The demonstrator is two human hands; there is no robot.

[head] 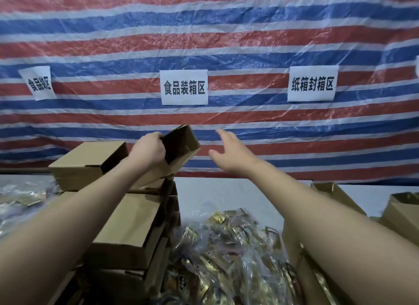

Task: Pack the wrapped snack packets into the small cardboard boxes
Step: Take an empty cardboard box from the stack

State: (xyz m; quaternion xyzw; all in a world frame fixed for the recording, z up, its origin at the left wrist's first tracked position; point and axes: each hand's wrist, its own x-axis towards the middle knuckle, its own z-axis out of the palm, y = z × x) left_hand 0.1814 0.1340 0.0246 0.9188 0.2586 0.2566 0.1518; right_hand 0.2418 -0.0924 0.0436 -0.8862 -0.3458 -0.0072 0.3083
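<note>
Two hands up at frame centre. Our left hand (148, 151) grips a small brown cardboard box (181, 145) by its rim, tilted, dark open mouth turned toward us, lifted off the stack of brown cardboard boxes (127, 225) at lower left, probably to bring it over for filling. Our right hand (231, 153) is released, fingers spread, holding nothing, near the box and apart from it, likely reaching to steady it. The heap of gold and clear wrapped snack packets (226, 248) sits bottom centre on the white table (226, 191), unpacked. More open brown cartons (401, 211) wait at the right edge.
</note>
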